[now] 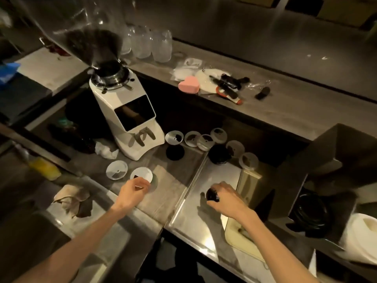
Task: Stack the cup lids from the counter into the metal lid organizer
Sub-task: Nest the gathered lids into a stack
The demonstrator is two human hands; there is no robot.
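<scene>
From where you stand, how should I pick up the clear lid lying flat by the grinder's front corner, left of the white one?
Pinch the clear lid by its rim, coming from above on the near edge. It lies flat, apart from the white lid that the left hand is at, so only the thin rim gives purchase. The grinder probably blocks the far side.
</scene>
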